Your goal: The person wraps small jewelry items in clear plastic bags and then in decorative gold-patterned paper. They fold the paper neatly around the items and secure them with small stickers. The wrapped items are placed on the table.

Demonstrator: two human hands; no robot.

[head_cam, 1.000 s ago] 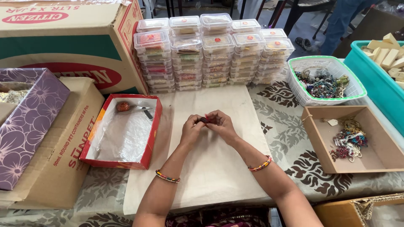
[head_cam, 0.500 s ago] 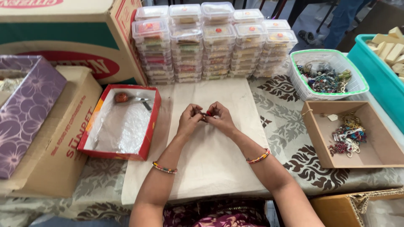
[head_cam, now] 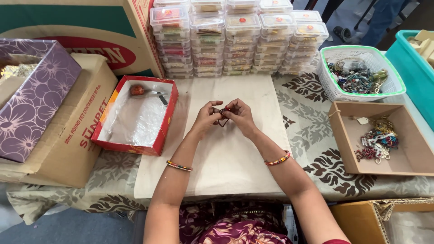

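My left hand [head_cam: 205,118] and my right hand [head_cam: 240,116] meet over a beige board [head_cam: 226,162] at the table's middle. Between the fingertips of both is a small dark beaded thread piece with a red bit [head_cam: 223,115]; a loop of it hangs just below. Each wrist wears a coloured beaded bangle. To the left lies a red shallow box [head_cam: 135,147] lined with clear plastic, holding a red ball of thread [head_cam: 137,90] and small scissors [head_cam: 159,96].
Stacks of clear lidded containers [head_cam: 235,38] line the back. A white mesh basket [head_cam: 387,88] of beaded items and a brown tray [head_cam: 407,153] of beaded strings sit right. Cardboard boxes [head_cam: 68,140] and a purple floral box [head_cam: 36,99] stand left; a teal bin [head_cam: 413,68] far right.
My hands stay together on the small beaded piece, fingers shifting slightly. The view has tilted down a little, so the boxes and containers sit higher in frame.
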